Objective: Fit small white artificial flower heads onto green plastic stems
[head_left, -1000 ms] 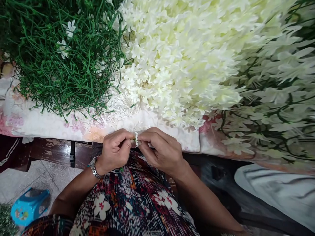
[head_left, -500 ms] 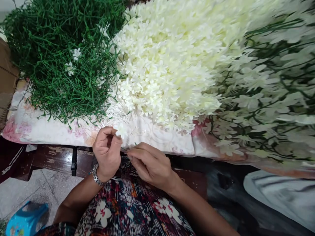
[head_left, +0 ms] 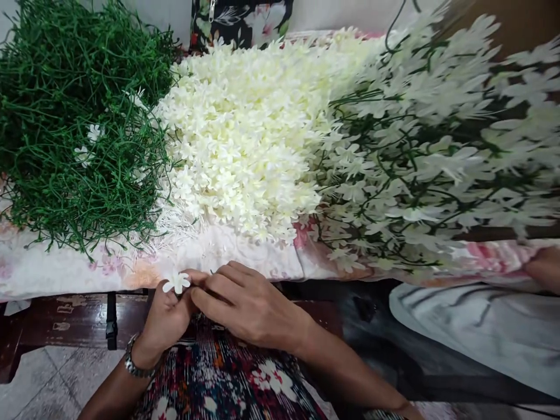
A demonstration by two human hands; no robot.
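A white artificial flower (head_left: 177, 283) is pinched between the thumb and fingers of my left hand (head_left: 168, 318), its petals facing up. My right hand (head_left: 245, 300) is closed and meets the left fingertips beside the flower. A thin dark green tip pokes out above the right fingers, seemingly the end of a green stem; most of it is hidden by the hand. Just beyond my hands lie a heap of loose white blossoms (head_left: 245, 146) and, to its left, a pile of bare green plastic stems (head_left: 79, 175).
Finished-looking white flower sprays on green stems (head_left: 394, 175) are heaped at the right. Everything rests on a floral cloth (head_left: 245, 245). A black floral bag (head_left: 242, 23) stands behind. At the right edge are another person's hand (head_left: 542, 268) and a light-clothed leg (head_left: 476, 326).
The view has shifted, bringing the bag and another person's hand into sight. My hands have come together, with the right fingers now against the left beside the flower.
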